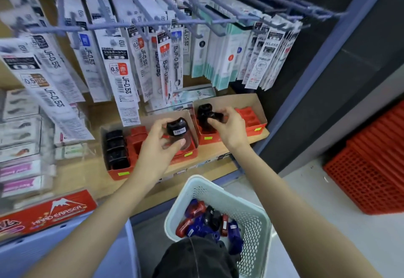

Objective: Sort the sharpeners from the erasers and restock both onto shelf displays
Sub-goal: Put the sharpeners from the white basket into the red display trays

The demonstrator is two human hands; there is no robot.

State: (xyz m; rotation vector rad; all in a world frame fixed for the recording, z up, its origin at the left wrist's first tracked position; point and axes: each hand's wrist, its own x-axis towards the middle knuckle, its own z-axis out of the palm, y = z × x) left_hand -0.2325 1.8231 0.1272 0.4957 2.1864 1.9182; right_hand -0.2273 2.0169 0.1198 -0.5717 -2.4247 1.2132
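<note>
Nearest the camera, a dark garment (pixel 196 258) on the person fills the bottom edge. Just beyond it, on the floor, stands a pale perforated basket (pixel 251 210) holding a loose heap of sharpeners (pixel 209 218) in red, blue and black. To the left at about the same depth lies a red carton (pixel 50 212) marked HARD ERASER. Both bare forearms reach over the basket to the wooden shelf (pixel 87 175). Left hand (pixel 159 144): fingers curled round a black sharpener (pixel 178 129), its white label facing the camera. The thumb tip is at its lower edge, the other fingers wrap its left side, and the dark top stands clear above them. It is held over the right part of the left display box (pixel 122 173), which carries a row of black sharpeners (pixel 117 148) along its left side and red sharpeners (pixel 137 135) in the middle. Right hand (pixel 230 127): fingertips pinched on a second black sharpener (pixel 205 111), which pokes out to the left of the fingers, over the left end of the right display box (pixel 251 102). Blur hides whether it touches the box, and whether more than 1 piece is in the grip. Red pieces (pixel 249 117) sit in that box's right end. A red crate (pixel 376 168) stands on the floor at the right. Farthest back, refill packs (pixel 122 76) hang in rows from pegs (pixel 153 23) above the shelf.
</note>
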